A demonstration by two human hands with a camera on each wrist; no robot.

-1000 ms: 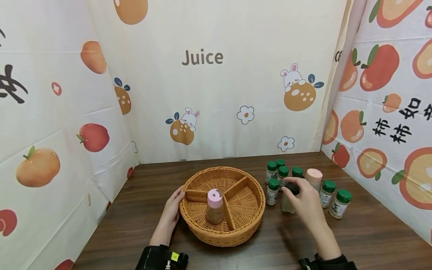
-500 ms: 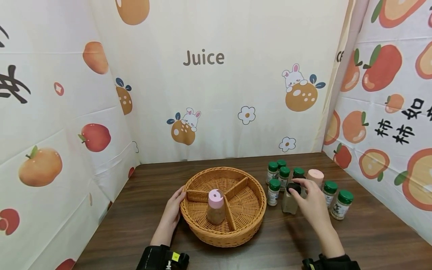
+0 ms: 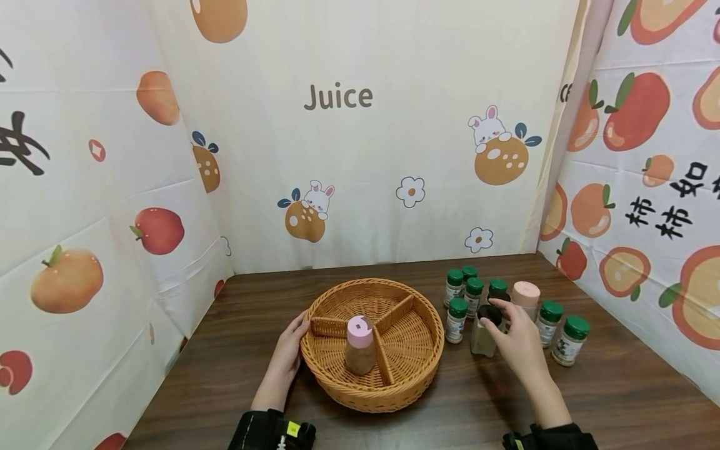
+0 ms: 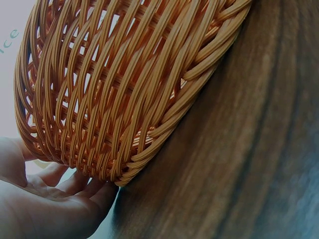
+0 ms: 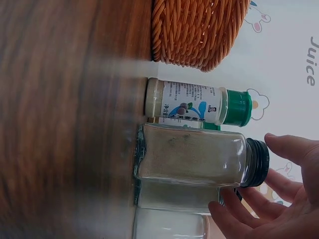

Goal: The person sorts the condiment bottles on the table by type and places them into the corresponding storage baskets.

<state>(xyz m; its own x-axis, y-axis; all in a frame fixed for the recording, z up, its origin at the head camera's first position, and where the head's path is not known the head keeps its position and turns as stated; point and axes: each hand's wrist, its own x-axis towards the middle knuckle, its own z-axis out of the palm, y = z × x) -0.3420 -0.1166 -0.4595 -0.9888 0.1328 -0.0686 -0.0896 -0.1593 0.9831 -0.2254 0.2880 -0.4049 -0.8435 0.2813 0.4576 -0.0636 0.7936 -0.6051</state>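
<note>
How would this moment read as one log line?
left hand: holds basket | right hand: at black lid of jar, grip unclear | pink-topped bottle: in basket | jar: upright

Left grip [image 4: 55, 206] against wicker basket [image 4: 109, 94]

The left hand [image 3: 289, 344] is going bare, as is the right hand [image 3: 517, 334]. The left sleeve [image 3: 257, 431] is showing black with pale, stitch-like flecks. Against it a rounded black device [image 3: 306, 432] is sitting, carrying a small yellow label [image 3: 293, 429]; a whitish fitting [image 3: 281, 442] is showing nearby. The right sleeve [image 3: 557, 439] is showing black too, with a yellowish patch [image 3: 520, 444].
</note>
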